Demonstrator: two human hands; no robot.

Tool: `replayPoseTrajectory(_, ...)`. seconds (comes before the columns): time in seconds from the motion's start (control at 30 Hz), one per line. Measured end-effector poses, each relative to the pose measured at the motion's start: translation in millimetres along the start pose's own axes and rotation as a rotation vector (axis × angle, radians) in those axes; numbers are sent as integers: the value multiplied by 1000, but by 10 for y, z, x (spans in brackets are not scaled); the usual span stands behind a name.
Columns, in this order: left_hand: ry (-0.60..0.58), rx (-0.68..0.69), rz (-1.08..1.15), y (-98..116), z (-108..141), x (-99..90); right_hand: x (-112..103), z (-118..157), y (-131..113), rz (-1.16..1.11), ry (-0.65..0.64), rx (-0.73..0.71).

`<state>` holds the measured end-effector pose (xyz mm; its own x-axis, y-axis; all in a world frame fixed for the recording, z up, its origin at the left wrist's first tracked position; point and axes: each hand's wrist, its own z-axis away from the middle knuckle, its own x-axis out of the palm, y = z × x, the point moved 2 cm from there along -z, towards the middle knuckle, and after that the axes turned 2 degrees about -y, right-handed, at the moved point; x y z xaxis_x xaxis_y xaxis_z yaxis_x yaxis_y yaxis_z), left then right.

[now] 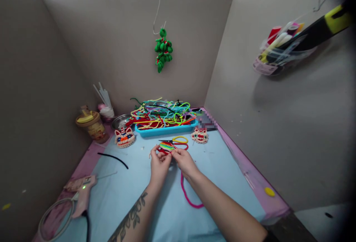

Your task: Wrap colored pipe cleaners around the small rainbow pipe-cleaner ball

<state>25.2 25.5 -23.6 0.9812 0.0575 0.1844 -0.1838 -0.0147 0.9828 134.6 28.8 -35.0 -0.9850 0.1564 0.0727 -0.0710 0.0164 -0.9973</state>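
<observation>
Rainbow-striped piece point(166, 146): we find it raised over the blue cloth point(219, 175), in the hands, at about the middle of the workspace; red along the near edge, with orange, yellow, green and blue bands.
Long axis: roughly crosswise, left to right, as far as the covering fingers let us judge.
Left hand point(160, 164): closed around the left end and near side of the piece, fingers curled; the nearer hand to its bulk.
Right hand point(184, 161): thumb and forefinger drawn together in a pinch at the near right edge. We cannot tell whether they grip that edge or a strand beside it.
Key relation: the piece lies just beyond the left fingers and to the left of the right fingertips; the two hands' fingertips nearly meet at its near edge.
Magenta cord point(191, 202): hangs below the right hand and curves toward us, then right, passing behind the right forearm. Its upper end is hidden from us.
Scissors point(180, 138): just beyond the piece and to its right, one yellow loop, one red; blades point left.
Blue tray point(167, 130): farther back, heaped with coloured cords point(164, 114).
Glue gun point(85, 196): near left, well apart from the hands, green light showing.
</observation>
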Motion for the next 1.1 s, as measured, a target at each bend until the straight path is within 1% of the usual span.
replayPoseTrajectory(0.1,14,-6,18,6,-11,-18,-7,-2,14,-47,-29,22)
replayPoseTrajectory(0.17,29,-2,34,14,-21,-37,-28,-8,10,-35,-11,-5)
replayPoseTrajectory(0.3,54,8,50,9,-43,-67,-71,-4,-24,84,39,-52)
replayPoseTrajectory(0.47,53,-4,57,-29,-60,-80,-66,55,-137,266,4,-94)
replayPoseTrajectory(0.57,42,8,46,-34,-65,-80,-56,78,-179,302,-4,-117)
replayPoseTrajectory(0.7,49,31,33,-17,-74,-84,-44,84,-187,330,-45,-117)
replayPoseTrajectory(0.77,54,16,32,-5,-73,-90,-45,93,-206,386,-37,-159)
replayPoseTrajectory(0.87,40,-17,51,18,-63,-97,-50,123,-253,499,-7,-292)
replayPoseTrajectory(0.93,24,-33,80,31,-53,-98,-52,144,-272,575,-12,-355)
replayPoseTrajectory(1.1,5,-46,112,35,-30,-83,-63,173,-284,731,-10,-419)
